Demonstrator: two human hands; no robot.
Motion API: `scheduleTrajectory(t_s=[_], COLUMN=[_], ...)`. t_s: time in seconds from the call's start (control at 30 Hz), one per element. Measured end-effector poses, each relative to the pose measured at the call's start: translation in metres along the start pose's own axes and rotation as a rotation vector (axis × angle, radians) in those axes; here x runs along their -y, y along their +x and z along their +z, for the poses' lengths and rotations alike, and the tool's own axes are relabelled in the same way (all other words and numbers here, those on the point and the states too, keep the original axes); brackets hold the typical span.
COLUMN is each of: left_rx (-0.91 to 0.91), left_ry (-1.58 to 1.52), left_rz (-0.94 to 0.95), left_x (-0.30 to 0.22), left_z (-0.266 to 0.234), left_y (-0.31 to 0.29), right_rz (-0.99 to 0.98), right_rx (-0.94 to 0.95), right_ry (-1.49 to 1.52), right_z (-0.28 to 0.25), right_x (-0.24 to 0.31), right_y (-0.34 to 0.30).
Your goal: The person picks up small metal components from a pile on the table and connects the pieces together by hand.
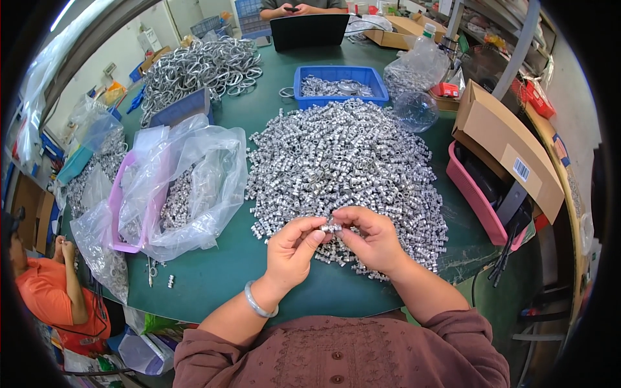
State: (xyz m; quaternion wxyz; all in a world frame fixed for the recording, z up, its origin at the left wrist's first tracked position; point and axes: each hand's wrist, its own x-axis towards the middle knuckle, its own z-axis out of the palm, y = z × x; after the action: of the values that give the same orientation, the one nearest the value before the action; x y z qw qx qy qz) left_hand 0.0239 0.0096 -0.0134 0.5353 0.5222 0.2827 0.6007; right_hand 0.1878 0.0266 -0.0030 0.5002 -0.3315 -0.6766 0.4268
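Our left hand [290,253] and right hand [376,243] pinch one small metal fitting [330,228]. We see it silvery, shiny, stubby and banded.

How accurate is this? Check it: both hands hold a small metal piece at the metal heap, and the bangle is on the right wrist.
Wrong wrist: the head view shows the bangle on the left one. The rest stands: both hands hold a small metal piece at the metal heap.
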Motion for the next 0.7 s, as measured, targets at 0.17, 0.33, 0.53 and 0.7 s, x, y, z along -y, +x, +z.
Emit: scheduleTrajectory(t_s=[0.17, 0.33, 0.53, 0.7], left_rx=[0.036, 0.044, 0.086, -0.139], left_ry=[0.251, 0.310, 0.466, -0.121], left_rz=[0.157, 0.233, 0.276, -0.273], left_x=[-0.002, -0.004, -0.007, -0.004], left_z=[-0.003, 0.003, -0.002, -0.003], left_y=[0.001, 0.002, 0.003, 0.006], right_rz=[-0.003, 0.013, 0.083, -0.232], right_rx=[0.052, 0.053, 0.100, -0.045], right_ry=[0.013, 0.047, 0.114, -0.538], right_z=[-0.002, 0.000, 0.000, -0.019], right_x=[0.003, 0.002, 0.005, 0.019], right_y=[0.000, 0.000, -0.001, 0.014])
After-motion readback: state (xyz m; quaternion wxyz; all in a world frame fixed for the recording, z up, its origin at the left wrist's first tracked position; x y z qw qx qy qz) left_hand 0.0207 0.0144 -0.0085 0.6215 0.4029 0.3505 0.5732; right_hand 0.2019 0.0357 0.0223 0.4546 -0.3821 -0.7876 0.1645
